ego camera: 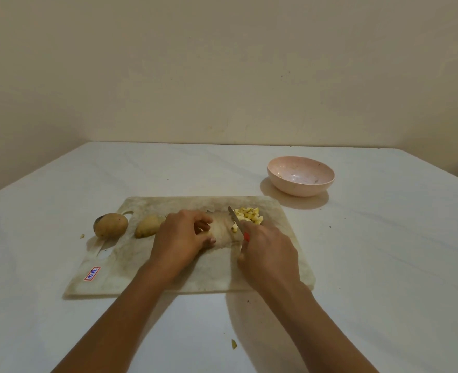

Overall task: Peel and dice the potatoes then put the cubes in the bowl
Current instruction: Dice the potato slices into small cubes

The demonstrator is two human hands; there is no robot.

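Two potatoes waited at the left end of the board (168, 275): the outer potato (110, 224) by its edge, the inner potato (147, 226) partly hidden behind the left hand (180, 238), whose fingers (203, 225) curled down; whether they held a piece I could not tell. The right hand (269, 255) gripped the knife (236, 220), blade pointing away toward the cubes (248, 215) heaped just beyond. The empty bowl (300, 190) stood farther right, nearer that hand.

Of me in view: one left hand (180, 239) and one right hand (269, 251), both bare; one left forearm (120, 305) and one right forearm (311, 319), slender, uncovered down to the lower frame edge; one thumbnail (212, 240) on the left, short, pale, rounded.
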